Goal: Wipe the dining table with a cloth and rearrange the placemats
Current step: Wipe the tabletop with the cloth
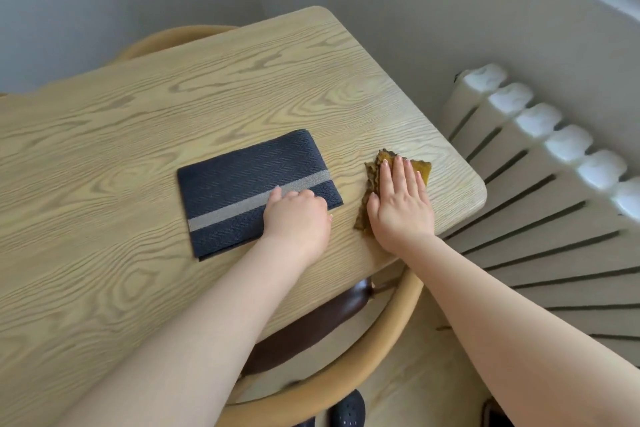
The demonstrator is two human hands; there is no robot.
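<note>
On the pale wood-grain surface [138,135] lies a folded dark navy placemat [242,180] with a herringbone weave and one grey stripe running along its length; it sits near the right end of the surface, a little in from the near edge. The left hand [298,218] rests on the placemat's near right corner, its fingers curled down onto the fabric, though whether this grip actually pinches the edge cannot be told. Just beside the placemat, without touching it, the right hand [401,201] lies flat with its fingers straight and close together, pressing a crumpled mustard-yellow cloth [374,170] against the surface close to the rounded right corner. Below the near edge a curved wooden chair [346,371] with a dark seat is tucked in, and a white ribbed radiator [540,156] stands along the wall to the right.
</note>
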